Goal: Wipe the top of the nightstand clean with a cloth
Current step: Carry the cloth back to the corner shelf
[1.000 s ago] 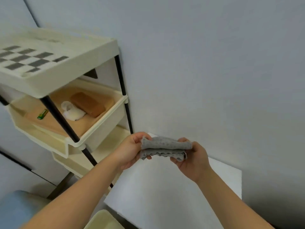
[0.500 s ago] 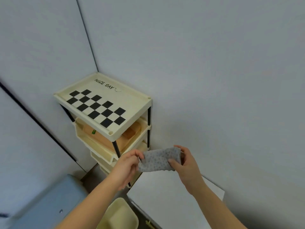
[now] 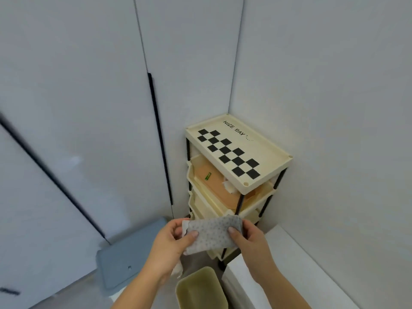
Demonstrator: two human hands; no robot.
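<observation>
A: Where is the grey dotted cloth (image 3: 210,236)?

B: You hold it folded in the air between both hands, in front of the cream tiered plastic cart (image 3: 239,157). Your left hand (image 3: 170,244) pinches its left edge, your right hand (image 3: 250,240) its right edge, thumbs on top.

A: And the white flat-topped nightstand (image 3: 289,275)?

B: Below your right forearm, cut off by the frame's bottom edge. The cart's lower trays are mostly hidden; a small green item (image 3: 208,176) there is too small to identify.
</observation>
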